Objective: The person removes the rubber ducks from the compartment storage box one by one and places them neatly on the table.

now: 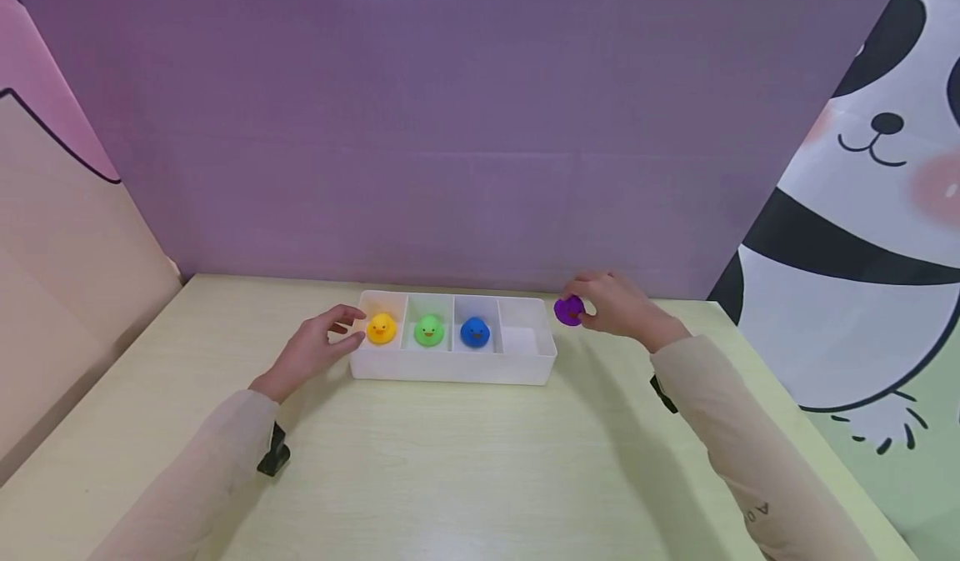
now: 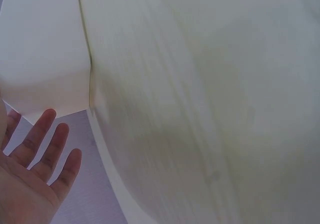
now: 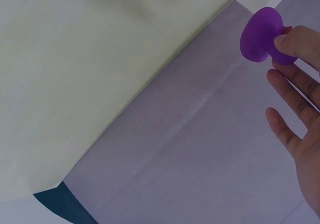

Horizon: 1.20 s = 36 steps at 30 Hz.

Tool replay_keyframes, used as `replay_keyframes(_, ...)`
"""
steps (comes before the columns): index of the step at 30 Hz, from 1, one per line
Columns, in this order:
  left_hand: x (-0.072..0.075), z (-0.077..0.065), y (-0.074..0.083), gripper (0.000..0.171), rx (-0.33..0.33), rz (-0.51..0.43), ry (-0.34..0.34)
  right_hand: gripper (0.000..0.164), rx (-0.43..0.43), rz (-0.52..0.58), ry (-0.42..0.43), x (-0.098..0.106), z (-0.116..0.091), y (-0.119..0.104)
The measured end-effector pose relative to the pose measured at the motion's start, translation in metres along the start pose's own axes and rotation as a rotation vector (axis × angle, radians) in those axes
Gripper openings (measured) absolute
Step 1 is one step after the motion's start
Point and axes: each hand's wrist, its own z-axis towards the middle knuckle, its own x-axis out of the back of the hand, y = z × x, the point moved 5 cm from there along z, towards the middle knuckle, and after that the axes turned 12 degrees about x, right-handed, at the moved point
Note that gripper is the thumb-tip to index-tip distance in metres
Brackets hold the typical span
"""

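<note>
Now the right hand [image 1: 621,305] pinches a purple duck [image 1: 567,311] — likely packing it, so should reach left to the bare slot [image 1: 527,333]; left hand [image 1: 307,350] has fingers apart.

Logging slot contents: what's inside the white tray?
In the white tray, left to right in the head view: yellow duck, green duck, blue duck, one per compartment. Nothing visible in the rightmost compartment. Hidden: the ducks' undersides and whatever is directly beneath them.
</note>
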Motion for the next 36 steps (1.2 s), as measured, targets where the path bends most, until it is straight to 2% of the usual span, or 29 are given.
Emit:
replay_keyframes(12,0.0,0.003,-0.003,0.036,0.004,0.003,-0.003,0.028,0.0,0.056,0.016,-0.024,-0.014,0.003)
replay_keyframes(21,-0.001,0.004,-0.004,0.037,0.006,-0.003,-0.005,0.03,-0.003,0.088,-0.028,-0.046,-0.019,0.002)
replay_keyframes(36,-0.001,0.003,-0.004,0.037,0.011,-0.001,-0.008,0.032,-0.006,0.111,-0.04,-0.062,-0.027,0.001)
